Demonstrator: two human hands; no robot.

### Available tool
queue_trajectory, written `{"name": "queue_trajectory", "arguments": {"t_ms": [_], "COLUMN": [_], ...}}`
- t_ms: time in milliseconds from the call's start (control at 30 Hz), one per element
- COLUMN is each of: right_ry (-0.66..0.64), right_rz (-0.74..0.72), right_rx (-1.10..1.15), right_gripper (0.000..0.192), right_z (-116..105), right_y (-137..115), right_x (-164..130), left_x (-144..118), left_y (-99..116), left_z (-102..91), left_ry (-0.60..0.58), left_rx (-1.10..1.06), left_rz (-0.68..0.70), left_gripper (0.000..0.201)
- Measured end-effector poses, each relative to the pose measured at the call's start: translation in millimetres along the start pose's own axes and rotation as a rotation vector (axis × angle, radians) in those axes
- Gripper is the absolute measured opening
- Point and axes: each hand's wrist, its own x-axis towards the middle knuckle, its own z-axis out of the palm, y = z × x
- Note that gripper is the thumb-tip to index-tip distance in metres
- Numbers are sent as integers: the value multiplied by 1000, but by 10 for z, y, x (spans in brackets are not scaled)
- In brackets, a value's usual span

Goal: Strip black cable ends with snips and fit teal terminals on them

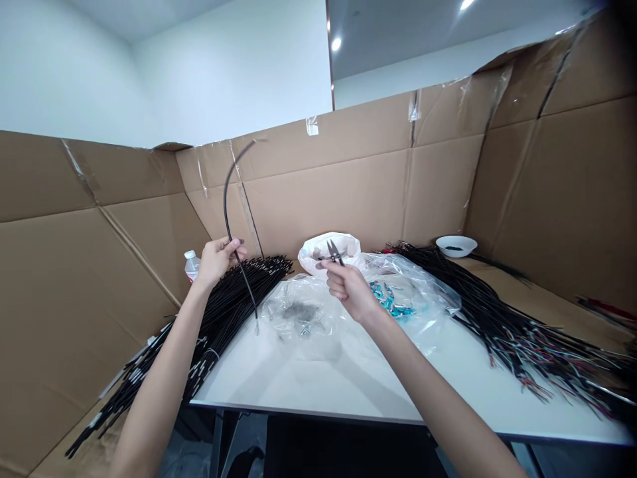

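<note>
My left hand [217, 259] pinches a single black cable [227, 206] near its middle. The cable arcs up above the hand and its lower end reaches down to the white table [318, 372]. My right hand [348, 285] holds small black thread snips [334, 252], blades pointing up, above clear plastic bags. The two hands are apart, about a forearm's width between them.
A pile of black cables [219, 318] lies on the left, another pile with coloured wire ends [522, 332] on the right. Clear plastic bags [398, 292], a white bag [323, 249], a white bowl [456, 245] and a water bottle [192, 265] stand within cardboard walls [348, 186].
</note>
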Motion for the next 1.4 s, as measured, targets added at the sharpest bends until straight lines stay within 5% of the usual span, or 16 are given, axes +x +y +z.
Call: {"name": "queue_trajectory", "arguments": {"t_ms": [133,300,500,667,833,1000,1400], "right_ry": [32,-97,-87,-35,-21,-21,-109], "right_rz": [-73,-12,114,70,73,70,-22], "right_rx": [-115,-179,-60,-160,-149,-176,-424], "right_gripper": [35,48,39,42,43,41,49], "right_z": [174,296,243,124,70,69,-64], "right_y": [315,490,466,443,513,620,669], "right_x": [-154,-393,-602,-550,-415,-384,-297], "left_x": [65,44,-144,-462,-1049,-1445,-1525], "left_y": [229,346,147,-92,-147,-43,-35], "left_z": [113,354,567,639,827,975,1000], "left_ry": [15,23,76,126,-57,-288,-244], "left_rx": [-273,-495,-652,-725,-711,-501,-318], "left_rz": [-128,-269,-365,-431,-520,-294,-120], "left_gripper": [19,19,14,28,31,45,34]}}
